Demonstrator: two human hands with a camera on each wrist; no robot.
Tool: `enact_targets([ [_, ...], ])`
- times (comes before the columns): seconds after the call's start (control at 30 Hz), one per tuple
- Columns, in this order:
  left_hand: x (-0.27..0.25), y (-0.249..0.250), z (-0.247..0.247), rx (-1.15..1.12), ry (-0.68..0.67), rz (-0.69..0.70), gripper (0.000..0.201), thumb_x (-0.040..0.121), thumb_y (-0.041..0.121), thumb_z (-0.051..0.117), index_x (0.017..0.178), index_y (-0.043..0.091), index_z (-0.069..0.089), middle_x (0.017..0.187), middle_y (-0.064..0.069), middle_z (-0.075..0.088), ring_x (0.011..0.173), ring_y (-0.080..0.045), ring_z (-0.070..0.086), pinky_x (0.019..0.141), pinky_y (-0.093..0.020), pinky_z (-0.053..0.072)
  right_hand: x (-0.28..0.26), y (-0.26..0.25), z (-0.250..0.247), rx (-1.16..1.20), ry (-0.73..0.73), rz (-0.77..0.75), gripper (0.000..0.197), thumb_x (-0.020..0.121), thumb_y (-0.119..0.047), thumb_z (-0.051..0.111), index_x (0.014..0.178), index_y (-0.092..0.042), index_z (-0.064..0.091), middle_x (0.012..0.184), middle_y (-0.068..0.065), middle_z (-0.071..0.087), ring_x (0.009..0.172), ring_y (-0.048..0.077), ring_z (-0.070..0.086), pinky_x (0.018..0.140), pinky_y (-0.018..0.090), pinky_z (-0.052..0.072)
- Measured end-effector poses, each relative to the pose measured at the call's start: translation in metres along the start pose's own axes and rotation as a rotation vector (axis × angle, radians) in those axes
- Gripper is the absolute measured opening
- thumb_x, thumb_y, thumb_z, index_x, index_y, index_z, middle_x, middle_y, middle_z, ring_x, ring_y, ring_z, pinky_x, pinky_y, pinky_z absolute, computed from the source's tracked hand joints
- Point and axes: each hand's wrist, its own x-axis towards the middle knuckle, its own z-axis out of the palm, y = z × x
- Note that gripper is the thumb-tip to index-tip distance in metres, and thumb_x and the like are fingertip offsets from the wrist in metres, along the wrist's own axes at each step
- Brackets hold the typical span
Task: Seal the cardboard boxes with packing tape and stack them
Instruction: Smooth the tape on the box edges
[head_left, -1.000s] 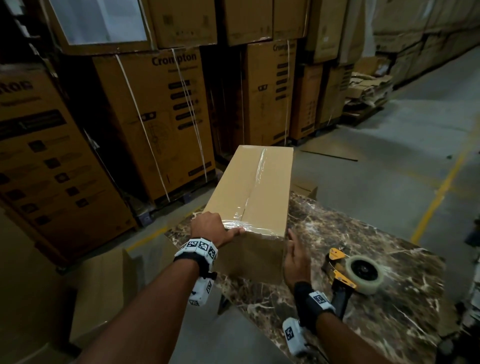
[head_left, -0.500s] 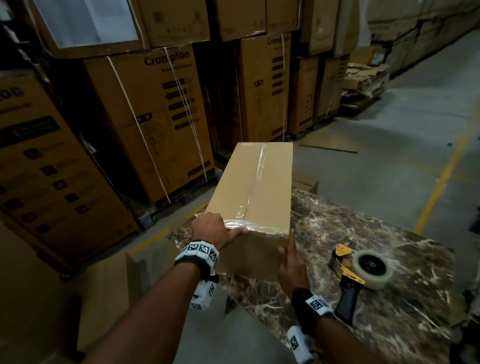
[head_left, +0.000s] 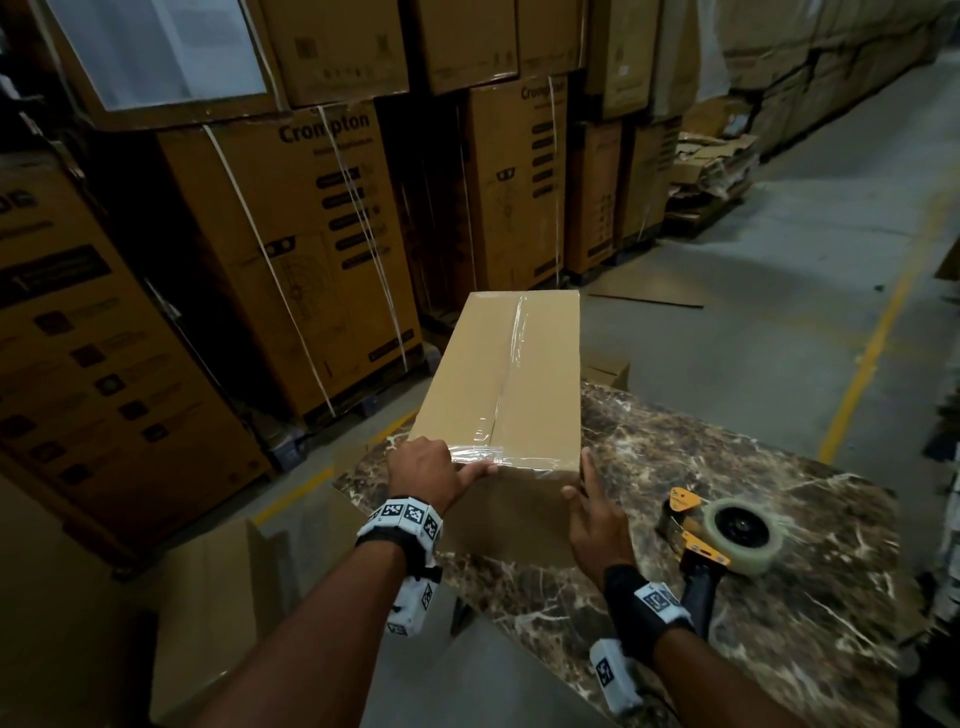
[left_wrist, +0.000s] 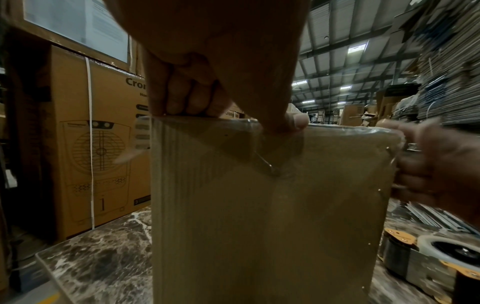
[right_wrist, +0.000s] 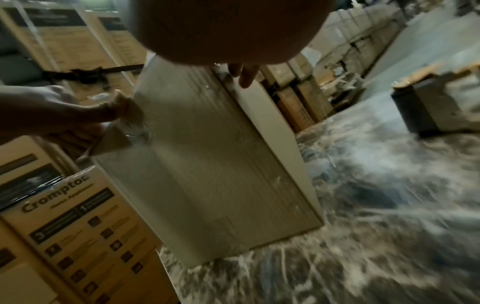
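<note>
Both hands: left (head_left: 423, 470) grips the taped box's (head_left: 506, 379) near edge, right (head_left: 597, 525) open against its corner.

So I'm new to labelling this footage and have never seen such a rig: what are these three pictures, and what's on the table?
No machine here: a person wears three cameras. The head view looks down at both arms; the other two sit on the wrists, looking along the fingers.

On the brown marbled tabletop stands a long plain cardboard box, clear tape along its top seam. The left hand grips the box's near top corner, thumb on the tape. The right hand lies flat against the box's near right edge, fingers straight. Beside it rests a yellow and black tape dispenser with a clear roll, untouched. Behind are stacked printed cartons.
</note>
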Motion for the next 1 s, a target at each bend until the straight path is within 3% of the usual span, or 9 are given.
enact_targets([
  [0.1, 0.002, -0.001, 0.005, 0.01, -0.004, 0.014, 0.094, 0.075, 0.098, 0.028, 0.071, 0.011, 0.067, 0.084, -0.008, 0.07, 0.079, -0.022, 0.067, 0.063, -0.028, 0.049, 0.012, -0.015, -0.006, 0.032, 0.051, 0.037, 0.071, 0.103, -0.053, 0.048, 0.163, -0.02, 0.026, 0.146, 0.012, 0.058, 0.115, 0.019, 0.065, 0.097, 0.036, 0.055],
  [0.2, 0.001, -0.001, 0.011, -0.009, 0.006, 0.004, 0.094, 0.078, 0.095, 0.03, 0.086, 0.011, 0.073, 0.105, -0.012, 0.072, 0.093, -0.025, 0.069, 0.069, -0.031, 0.051, 0.028, -0.023, -0.003, -0.052, 0.002, 0.048, 0.069, 0.098, -0.046, 0.065, 0.157, -0.02, 0.041, 0.154, 0.013, 0.049, 0.13, 0.027, 0.06, 0.109, 0.034, 0.041],
  [0.3, 0.002, -0.002, 0.016, -0.063, 0.011, 0.003, 0.091, 0.079, 0.09, 0.033, 0.099, 0.01, 0.071, 0.114, -0.012, 0.069, 0.101, -0.026, 0.067, 0.076, -0.033, 0.053, 0.029, -0.02, -0.004, -0.096, -0.013, -0.009, 0.057, 0.089, -0.023, 0.08, 0.143, -0.023, 0.06, 0.152, 0.018, 0.049, 0.118, 0.034, 0.068, 0.103, 0.031, 0.04],
  [0.43, 0.003, -0.008, 0.029, -0.088, 0.035, 0.018, 0.094, 0.083, 0.085, 0.026, 0.126, 0.01, 0.062, 0.136, -0.015, 0.06, 0.124, -0.029, 0.058, 0.094, -0.039, 0.054, 0.026, -0.017, -0.009, -0.089, -0.062, -0.048, 0.067, 0.085, -0.016, 0.083, 0.146, -0.021, 0.056, 0.156, 0.018, 0.042, 0.119, 0.033, 0.067, 0.106, 0.033, 0.042],
  [0.53, 0.001, -0.01, 0.034, -0.065, 0.059, 0.03, 0.086, 0.094, 0.075, 0.03, 0.144, 0.008, 0.049, 0.153, -0.017, 0.047, 0.143, -0.031, 0.044, 0.105, -0.041, 0.047, 0.024, -0.011, -0.008, -0.163, -0.075, -0.085, 0.072, 0.085, -0.028, 0.084, 0.149, -0.018, 0.053, 0.16, 0.013, 0.036, 0.132, 0.035, 0.058, 0.117, 0.051, 0.038],
  [0.6, 0.0, -0.009, 0.034, -0.044, 0.062, 0.03, 0.081, 0.098, 0.07, 0.031, 0.148, 0.008, 0.045, 0.157, -0.017, 0.042, 0.146, -0.031, 0.04, 0.107, -0.041, 0.046, 0.024, -0.009, -0.004, -0.304, 0.02, -0.172, 0.069, 0.085, -0.048, 0.08, 0.142, -0.016, 0.058, 0.156, 0.017, 0.046, 0.131, 0.033, 0.057, 0.114, 0.061, 0.037],
  [0.67, 0.001, -0.01, 0.035, -0.028, 0.064, 0.027, 0.07, 0.103, 0.062, 0.034, 0.149, 0.01, 0.045, 0.157, -0.016, 0.043, 0.144, -0.03, 0.043, 0.105, -0.041, 0.047, 0.03, -0.02, 0.002, -0.361, 0.114, -0.3, 0.058, 0.086, -0.055, 0.071, 0.13, -0.016, 0.067, 0.142, 0.015, 0.061, 0.124, 0.029, 0.058, 0.109, 0.056, 0.037],
  [0.87, -0.002, -0.015, 0.04, -0.069, 0.062, 0.059, 0.051, 0.104, 0.019, 0.04, 0.154, 0.012, 0.037, 0.161, -0.014, 0.037, 0.146, -0.028, 0.039, 0.113, -0.041, 0.043, 0.05, -0.065, 0.037, -0.367, 0.002, -0.68, 0.029, 0.096, -0.033, 0.059, 0.109, -0.012, 0.075, 0.108, 0.009, 0.072, 0.098, 0.027, 0.064, 0.088, 0.042, 0.053],
  [1.0, -0.002, -0.019, 0.042, -0.092, 0.104, 0.073, 0.055, 0.103, 0.01, 0.039, 0.158, 0.013, 0.034, 0.165, -0.011, 0.032, 0.15, -0.025, 0.035, 0.118, -0.039, 0.035, 0.06, -0.065, 0.044, -0.416, -0.097, -0.701, 0.015, 0.087, -0.021, 0.081, 0.096, -0.011, 0.075, 0.09, 0.008, 0.068, 0.082, 0.028, 0.061, 0.071, 0.039, 0.056],
])
